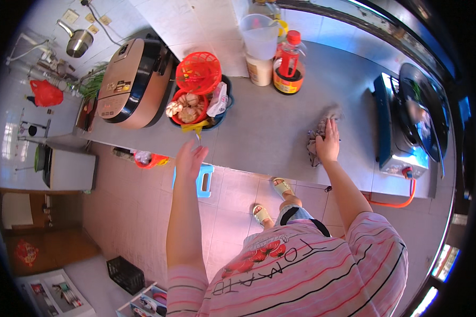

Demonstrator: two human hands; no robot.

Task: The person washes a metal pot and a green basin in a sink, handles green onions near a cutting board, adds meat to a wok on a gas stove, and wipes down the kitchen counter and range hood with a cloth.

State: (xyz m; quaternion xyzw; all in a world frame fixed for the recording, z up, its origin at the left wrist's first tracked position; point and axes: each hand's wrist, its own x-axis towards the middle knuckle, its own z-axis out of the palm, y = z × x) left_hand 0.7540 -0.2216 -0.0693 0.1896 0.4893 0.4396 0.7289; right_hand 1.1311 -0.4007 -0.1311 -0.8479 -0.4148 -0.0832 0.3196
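My right hand [328,143] presses on a crumpled grey-brown cloth [314,147] on the grey countertop [258,130], its fingers extended over the cloth. My left hand [190,158] is near the counter's front edge, fingers loosely bent and nothing visible in them. Just beyond its fingertips is a yellow strip-like item [195,126] at the rim of a dark blue basin [218,122]. In that basin sit a red bowl of garlic bulbs [188,113], a red plastic basket [198,73] and a white-and-pink packet [218,100].
A rice cooker [131,83] stands left of the basin. Behind are a sauce bottle [288,65] and a clear measuring jug [259,37] on a white tub [259,71]. A gas stove [392,134] bearing a wok [430,119] is on the right. A blue stool [204,181] stands below.
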